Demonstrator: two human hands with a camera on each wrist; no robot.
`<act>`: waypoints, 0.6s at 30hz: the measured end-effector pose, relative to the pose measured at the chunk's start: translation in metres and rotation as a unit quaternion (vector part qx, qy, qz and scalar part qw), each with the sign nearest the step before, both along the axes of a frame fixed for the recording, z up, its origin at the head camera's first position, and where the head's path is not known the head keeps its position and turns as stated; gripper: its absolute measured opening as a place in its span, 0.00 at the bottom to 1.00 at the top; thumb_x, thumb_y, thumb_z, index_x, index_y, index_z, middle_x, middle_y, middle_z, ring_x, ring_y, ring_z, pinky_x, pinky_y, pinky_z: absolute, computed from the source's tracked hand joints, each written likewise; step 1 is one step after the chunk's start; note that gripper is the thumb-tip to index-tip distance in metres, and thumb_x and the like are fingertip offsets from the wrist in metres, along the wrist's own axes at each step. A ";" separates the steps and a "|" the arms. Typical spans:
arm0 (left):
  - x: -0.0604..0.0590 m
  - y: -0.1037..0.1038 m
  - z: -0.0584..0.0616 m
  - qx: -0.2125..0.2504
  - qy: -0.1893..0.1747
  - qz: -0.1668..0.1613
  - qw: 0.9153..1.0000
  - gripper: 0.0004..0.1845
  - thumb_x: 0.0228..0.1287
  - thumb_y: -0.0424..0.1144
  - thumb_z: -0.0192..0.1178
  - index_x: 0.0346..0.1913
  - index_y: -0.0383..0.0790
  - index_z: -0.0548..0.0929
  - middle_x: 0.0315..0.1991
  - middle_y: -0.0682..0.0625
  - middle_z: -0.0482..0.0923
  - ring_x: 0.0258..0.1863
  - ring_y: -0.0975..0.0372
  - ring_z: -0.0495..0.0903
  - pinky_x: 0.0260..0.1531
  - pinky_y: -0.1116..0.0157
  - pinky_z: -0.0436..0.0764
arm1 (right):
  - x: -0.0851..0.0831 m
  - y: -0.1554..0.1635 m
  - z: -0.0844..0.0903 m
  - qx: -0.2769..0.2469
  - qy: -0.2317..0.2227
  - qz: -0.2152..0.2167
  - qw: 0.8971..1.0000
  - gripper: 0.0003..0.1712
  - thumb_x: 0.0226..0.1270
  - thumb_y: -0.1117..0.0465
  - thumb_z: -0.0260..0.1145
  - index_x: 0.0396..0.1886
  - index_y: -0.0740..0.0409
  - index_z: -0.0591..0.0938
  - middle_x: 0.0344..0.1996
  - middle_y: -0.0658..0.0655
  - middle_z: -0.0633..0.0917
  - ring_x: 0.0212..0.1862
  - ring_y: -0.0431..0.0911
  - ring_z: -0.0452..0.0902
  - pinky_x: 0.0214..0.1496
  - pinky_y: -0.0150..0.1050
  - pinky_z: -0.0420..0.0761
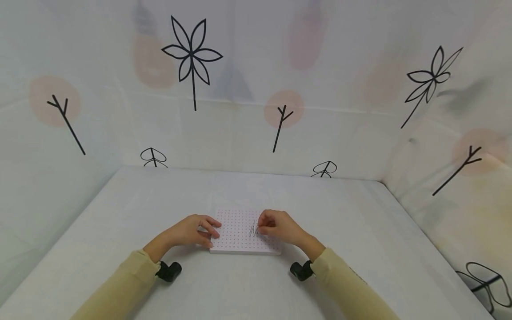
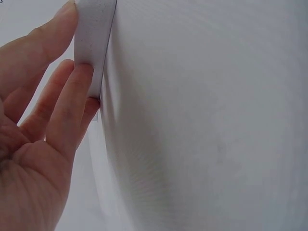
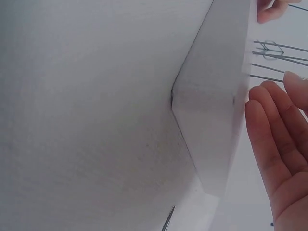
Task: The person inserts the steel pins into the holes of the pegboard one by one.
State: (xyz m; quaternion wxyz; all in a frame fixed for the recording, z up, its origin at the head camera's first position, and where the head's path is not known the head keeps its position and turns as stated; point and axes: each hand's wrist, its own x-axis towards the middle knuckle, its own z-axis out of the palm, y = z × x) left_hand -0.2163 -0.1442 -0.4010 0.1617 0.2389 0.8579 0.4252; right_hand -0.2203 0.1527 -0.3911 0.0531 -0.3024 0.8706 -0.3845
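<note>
A white board (image 1: 244, 251) with rows of small dark holes lies flat on the table. Several thin dark metal rods (image 1: 251, 230) stand up from its right half, some leaning. My left hand (image 1: 186, 230) rests at the board's left edge with fingers spread; in the left wrist view its fingertips (image 2: 83, 72) touch the board's side. Over the right half, my right hand (image 1: 282, 226) pinches a thin rod between thumb and forefinger. The right wrist view has the thumb (image 3: 296, 89) in front of that rod's upper part, while the other fingers extend beside the board.
White cloth covers the table (image 1: 240, 289), with patterned fabric walls (image 1: 240, 133) at the back and sides. A thin dark pointed piece (image 3: 168, 219) lies on the cloth near the board in the right wrist view. Black wrist cameras (image 1: 170, 271) sit below both hands.
</note>
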 end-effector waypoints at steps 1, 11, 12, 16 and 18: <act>0.000 0.000 0.000 0.000 0.000 0.000 1.000 0.10 0.45 0.31 0.72 0.34 0.43 0.87 0.53 0.46 0.75 0.48 0.55 0.78 0.48 0.61 0.77 | 0.000 0.001 0.000 0.001 -0.001 -0.001 1.000 0.06 0.58 0.68 0.67 0.31 0.56 0.77 0.29 0.46 0.80 0.34 0.40 0.76 0.41 0.32 0.78; 0.001 0.000 0.000 0.001 -0.002 0.000 1.000 0.10 0.46 0.32 0.72 0.34 0.42 0.87 0.53 0.46 0.75 0.48 0.55 0.78 0.48 0.61 0.77 | 0.002 0.014 -0.001 -0.001 -0.003 -0.019 1.000 0.07 0.57 0.69 0.67 0.32 0.58 0.77 0.29 0.48 0.80 0.35 0.41 0.76 0.40 0.33 0.78; 0.000 0.000 0.000 0.002 -0.004 0.001 1.000 0.10 0.46 0.32 0.72 0.34 0.42 0.87 0.53 0.46 0.75 0.48 0.55 0.78 0.48 0.61 0.77 | 0.003 0.016 -0.002 -0.003 -0.002 -0.020 1.000 0.07 0.57 0.69 0.67 0.31 0.58 0.77 0.29 0.48 0.80 0.35 0.41 0.76 0.40 0.33 0.78; 0.000 -0.001 0.000 0.004 -0.005 0.001 1.000 0.10 0.45 0.31 0.72 0.34 0.42 0.87 0.53 0.46 0.75 0.48 0.55 0.78 0.47 0.61 0.77 | 0.004 0.022 -0.002 -0.008 -0.004 -0.024 1.000 0.07 0.56 0.69 0.68 0.31 0.58 0.77 0.29 0.48 0.80 0.34 0.42 0.76 0.39 0.34 0.78; 0.001 -0.001 0.000 0.004 -0.005 0.000 1.000 0.10 0.45 0.31 0.72 0.34 0.42 0.87 0.53 0.46 0.75 0.48 0.55 0.78 0.47 0.61 0.77 | 0.005 0.024 -0.002 -0.011 -0.005 -0.025 1.000 0.07 0.56 0.69 0.68 0.31 0.59 0.77 0.29 0.49 0.80 0.34 0.43 0.76 0.39 0.34 0.78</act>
